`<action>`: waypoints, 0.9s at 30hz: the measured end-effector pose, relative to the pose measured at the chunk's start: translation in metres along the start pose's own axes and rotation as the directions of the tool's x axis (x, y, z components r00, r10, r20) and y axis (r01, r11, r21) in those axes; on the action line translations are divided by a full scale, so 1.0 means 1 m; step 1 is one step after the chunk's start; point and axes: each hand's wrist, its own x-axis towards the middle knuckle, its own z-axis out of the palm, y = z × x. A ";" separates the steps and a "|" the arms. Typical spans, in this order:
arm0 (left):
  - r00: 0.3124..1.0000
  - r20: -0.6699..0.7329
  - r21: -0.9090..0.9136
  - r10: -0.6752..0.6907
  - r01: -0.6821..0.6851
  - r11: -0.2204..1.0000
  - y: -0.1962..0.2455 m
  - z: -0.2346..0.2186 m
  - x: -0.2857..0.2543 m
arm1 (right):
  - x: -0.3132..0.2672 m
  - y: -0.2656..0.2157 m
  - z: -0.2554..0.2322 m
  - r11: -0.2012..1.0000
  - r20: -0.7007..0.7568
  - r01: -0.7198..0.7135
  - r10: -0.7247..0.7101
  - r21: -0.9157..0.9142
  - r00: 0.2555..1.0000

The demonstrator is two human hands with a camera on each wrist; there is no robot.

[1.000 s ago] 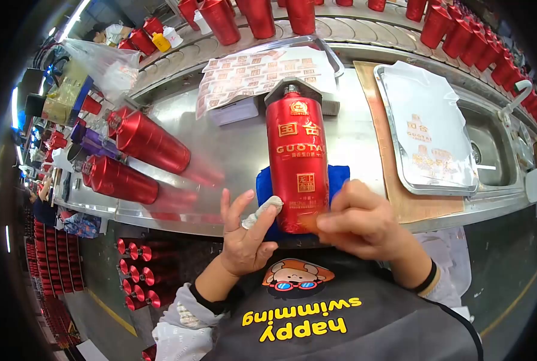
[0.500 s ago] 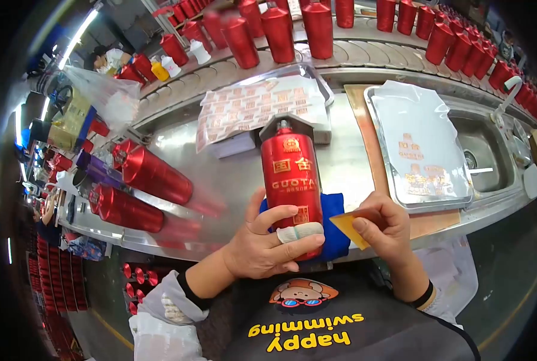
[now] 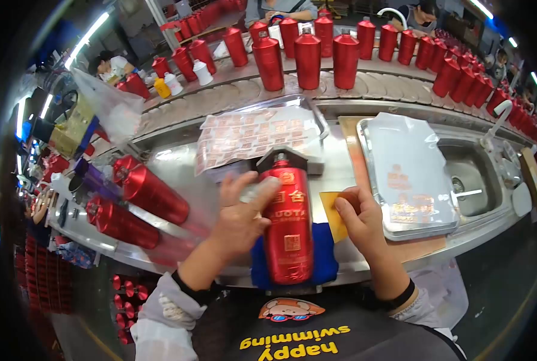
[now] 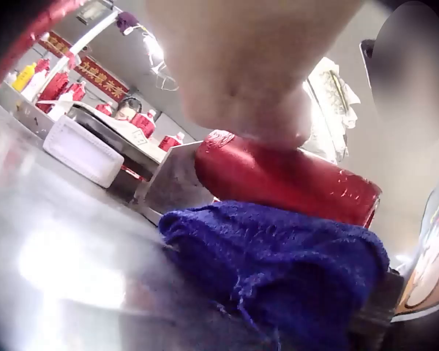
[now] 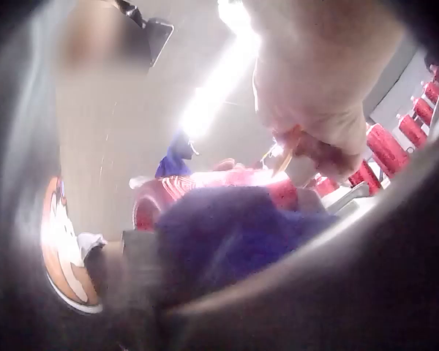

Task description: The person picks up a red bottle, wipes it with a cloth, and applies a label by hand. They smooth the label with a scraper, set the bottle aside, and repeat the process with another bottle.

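Observation:
A red bottle (image 3: 289, 259) with gold lettering lies on its back, neck away from me, on a blue towel (image 3: 325, 253). Its neck end sits in a grey notched holder (image 3: 298, 161). My left hand (image 3: 239, 210) is over the upper left of the bottle, fingers extended, a white wrap on one finger covering part of the lettering. In the left wrist view that hand is right at the red bottle (image 4: 293, 183). Right of the bottle, my right hand (image 3: 363, 219) pinches a thin yellow scraper card (image 3: 333, 213) between thumb and fingers.
A sheet of gold-printed decals (image 3: 253, 135) lies behind the holder. To the right is a metal tray (image 3: 364, 180) with a white decal sheet, beside a sink (image 3: 482, 201). Two red bottles (image 3: 154, 192) lie at left. Red bottles (image 3: 307, 63) stand along a conveyor at the back.
My left hand has slid from the bottle's lower part up toward its neck. The right hand, which was at the bottle's base a second ago, has drawn off to the right with the scraper card.

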 end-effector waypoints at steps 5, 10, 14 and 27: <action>0.957 -0.127 -0.283 -0.261 0.218 0.934 0.014 -0.039 -0.004 | -0.004 -0.042 -0.050 0.922 -0.061 0.367 -0.362 0.124 0.930; 0.939 -0.343 -0.937 0.006 -0.342 -0.075 0.051 -0.158 0.034 | -0.002 -0.135 -0.109 0.593 0.014 0.795 -0.801 -0.128 0.599; 0.997 -0.053 -0.978 0.054 -0.040 -0.206 0.060 -0.163 0.033 | -0.027 -0.214 -0.149 0.401 0.041 0.865 -0.901 -0.302 0.432; 0.899 0.429 -0.860 -0.086 0.436 0.264 0.100 0.033 0.000 | -0.098 -0.291 -0.198 0.352 -0.164 0.900 -0.934 -0.256 0.319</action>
